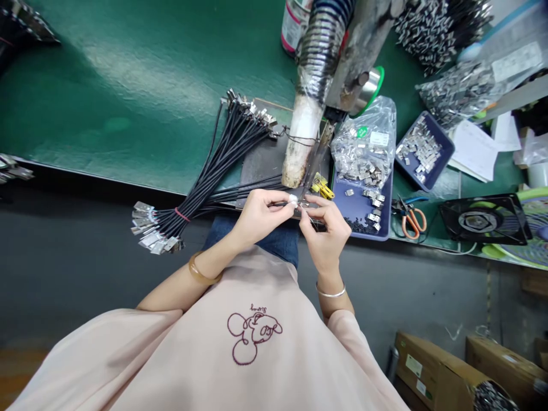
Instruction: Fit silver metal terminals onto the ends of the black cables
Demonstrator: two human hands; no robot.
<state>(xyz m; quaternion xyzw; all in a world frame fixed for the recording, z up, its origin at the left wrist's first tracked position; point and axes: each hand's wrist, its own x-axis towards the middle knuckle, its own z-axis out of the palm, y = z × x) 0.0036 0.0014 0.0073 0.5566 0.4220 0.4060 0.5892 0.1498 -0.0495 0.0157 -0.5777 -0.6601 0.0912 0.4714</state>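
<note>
My left hand (263,214) pinches the end of a black cable near the table's front edge, with something white at its fingertips. Close beside it, my right hand (327,228) is closed with thumb and forefinger together on a small piece too tiny to make out. The fingertips of both hands almost meet below the white-wrapped hose nozzle (296,148). Left of my hands lies a bundle of black cables (205,171) with metal connectors at both ends, tied by a red band (182,214). A yellow clip-like piece (324,187) sits just beyond my right hand.
To the right are a blue tray (385,220) of metal connector shells, a plastic bag (363,137), a smaller bin (445,147), orange-handled pliers (414,222) and a black fan (486,220). A solder spool (370,91) and a can (294,25) stand behind. Cardboard boxes (432,365) are on the floor.
</note>
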